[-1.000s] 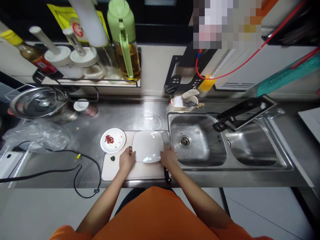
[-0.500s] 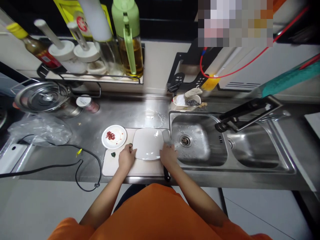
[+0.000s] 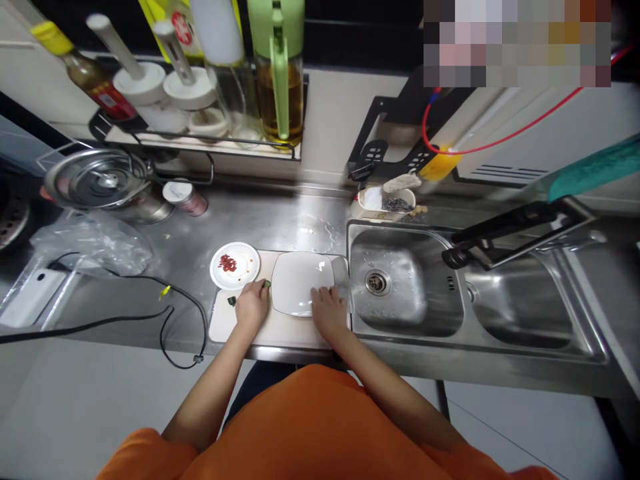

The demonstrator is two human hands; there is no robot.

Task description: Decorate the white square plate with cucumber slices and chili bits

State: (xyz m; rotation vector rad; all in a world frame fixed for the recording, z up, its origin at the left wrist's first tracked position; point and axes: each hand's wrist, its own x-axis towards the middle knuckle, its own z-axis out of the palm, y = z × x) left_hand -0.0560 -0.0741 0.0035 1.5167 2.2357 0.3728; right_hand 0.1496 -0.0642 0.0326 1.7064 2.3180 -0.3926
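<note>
The square white plate (image 3: 301,283) lies empty on the cutting board (image 3: 223,321), just left of the sink (image 3: 400,313). The right hand (image 3: 329,310) rests on its near edge with fingers loosely apart, while the left hand (image 3: 251,305) has its fingertips pinched on a green piece (image 3: 267,285) at the plate's left edge. Just beyond the left hand, a round plate (image 3: 235,265) holds red chopped bits (image 3: 228,263), and another green bit (image 3: 231,301) lies on the board.

two hands: left hand (image 3: 251,308), right hand (image 3: 327,311). two plates: square plate (image 3: 301,281), round plate (image 3: 235,266) left of it. one cutting board (image 3: 287,331). two sink basins at right: left basin (image 3: 413,301), right basin (image 3: 520,315). one black cable (image 3: 100,325) near left.
</note>
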